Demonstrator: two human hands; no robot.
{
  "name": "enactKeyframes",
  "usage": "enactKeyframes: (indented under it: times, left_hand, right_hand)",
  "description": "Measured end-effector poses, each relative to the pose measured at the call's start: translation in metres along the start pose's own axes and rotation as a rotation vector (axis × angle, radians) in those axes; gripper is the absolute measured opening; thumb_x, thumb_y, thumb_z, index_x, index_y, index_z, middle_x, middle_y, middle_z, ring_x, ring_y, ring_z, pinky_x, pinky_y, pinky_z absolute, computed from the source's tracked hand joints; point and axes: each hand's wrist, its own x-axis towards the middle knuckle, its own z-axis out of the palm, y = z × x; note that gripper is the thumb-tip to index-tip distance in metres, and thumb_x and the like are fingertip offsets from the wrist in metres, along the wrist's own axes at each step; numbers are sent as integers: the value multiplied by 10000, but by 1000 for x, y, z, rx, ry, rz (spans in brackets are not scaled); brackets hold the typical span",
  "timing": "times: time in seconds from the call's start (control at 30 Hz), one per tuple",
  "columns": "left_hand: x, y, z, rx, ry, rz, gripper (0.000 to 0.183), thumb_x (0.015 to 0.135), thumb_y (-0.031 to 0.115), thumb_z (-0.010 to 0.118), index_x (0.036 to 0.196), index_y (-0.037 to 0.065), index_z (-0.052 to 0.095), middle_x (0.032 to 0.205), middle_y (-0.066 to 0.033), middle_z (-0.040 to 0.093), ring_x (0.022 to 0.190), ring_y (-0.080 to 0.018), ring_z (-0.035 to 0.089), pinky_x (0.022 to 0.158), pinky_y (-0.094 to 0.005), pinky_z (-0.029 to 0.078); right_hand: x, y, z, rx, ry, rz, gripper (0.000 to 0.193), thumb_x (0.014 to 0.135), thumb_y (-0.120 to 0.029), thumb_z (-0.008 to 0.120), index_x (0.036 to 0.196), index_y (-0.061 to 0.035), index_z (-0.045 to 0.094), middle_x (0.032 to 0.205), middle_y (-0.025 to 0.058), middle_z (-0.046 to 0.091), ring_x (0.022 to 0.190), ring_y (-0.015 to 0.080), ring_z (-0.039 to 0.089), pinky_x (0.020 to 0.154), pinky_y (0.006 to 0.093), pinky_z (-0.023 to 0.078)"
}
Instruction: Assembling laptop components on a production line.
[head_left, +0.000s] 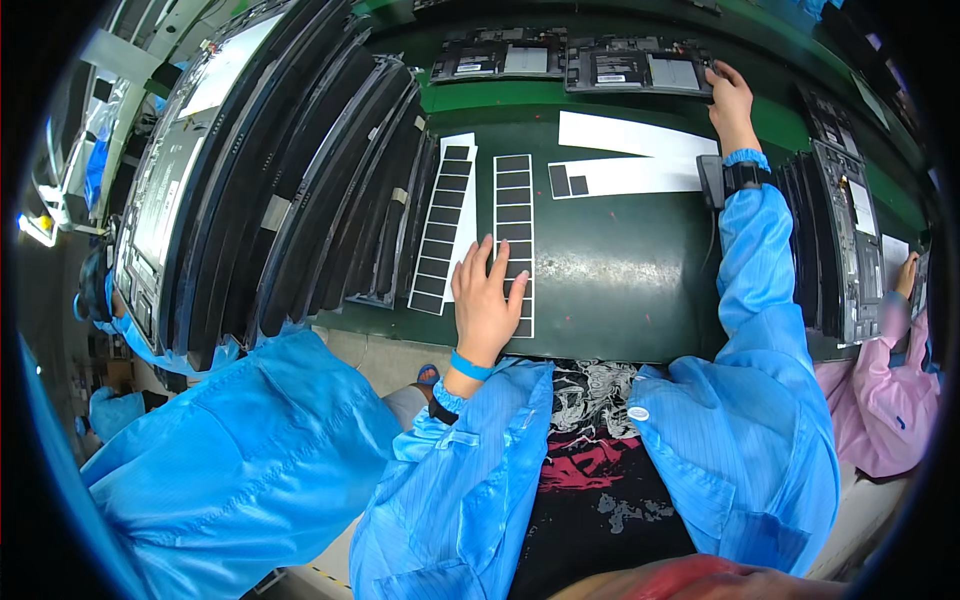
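Observation:
My right hand (733, 102) is at the far side of the table, its fingers closed on the right end of a flat electronic device (637, 70) with exposed black and silver inner parts. Closer to me, my left hand (487, 305) lies with fingers spread over a white strip of black rectangular stickers (514, 195), covering part of its lower half. Just left of that hand is a second sticker strip (440, 235), slightly tilted, partly over a white sheet. Another white strip (625, 178) with only a couple of black pieces at its left end lies near my right wrist.
Another opened device (499, 56) lies left of the held one. Many dark device panels stand stacked upright at the left (300, 190), more at the right (840, 230). A blank white strip (630, 135) lies on the green table (620, 290). People in blue and pink sleeves (885, 400) work on either side.

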Motion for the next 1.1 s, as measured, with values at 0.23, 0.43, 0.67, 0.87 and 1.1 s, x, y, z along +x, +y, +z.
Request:
enactKeyframes:
  times: [0.23, 0.43, 0.67, 0.87, 1.1]
  left_hand:
    - [10, 24, -28, -176, -9, -24, 451, 966, 235, 503, 1358, 14, 477, 1439, -198, 410, 1364, -364, 342, 1123, -478, 234]
    - [13, 43, -37, -949, -67, -160, 418, 967, 87, 486, 1363, -34, 433, 1408, -192, 445, 1311, -290, 439, 1096, -376, 332]
    - [25, 53, -35, -475, -392, 43, 485, 895, 262, 632, 1259, -41, 527, 1240, -227, 566, 1180, -373, 535, 988, -389, 429]
    - [84, 72, -49, -294, -233, 181, 389, 896, 295, 612, 1142, -6, 623, 1193, -202, 591, 1106, -367, 567, 940, -413, 460]
    - [126, 43, 21, 49, -402, 266, 617, 904, 585, 486, 1345, 155, 532, 1462, -181, 393, 1338, -407, 369, 1060, -500, 358]
  right_hand:
    - [-151, -83, -30, 128, -99, -148, 376, 885, 46, 581, 1256, 53, 520, 1226, 157, 587, 1080, 198, 587, 932, 287, 469]
    - [-265, -57, -156, 11, -187, 28, 449, 902, -39, 607, 1325, 19, 466, 1342, 165, 507, 1262, 239, 476, 1079, 348, 361]
    - [-301, -43, -170, -1055, -180, -445, 292, 962, -121, 551, 1223, 11, 550, 1286, 149, 572, 1219, 195, 495, 996, 320, 400]
    - [-269, -82, -76, -477, -440, -100, 355, 998, -266, 503, 1183, 26, 587, 891, 129, 697, 774, 160, 664, 676, 267, 516]
    - [-212, -7, 29, -298, -624, 157, 265, 949, -184, 564, 1041, 61, 600, 810, 172, 682, 697, 203, 697, 624, 272, 572]
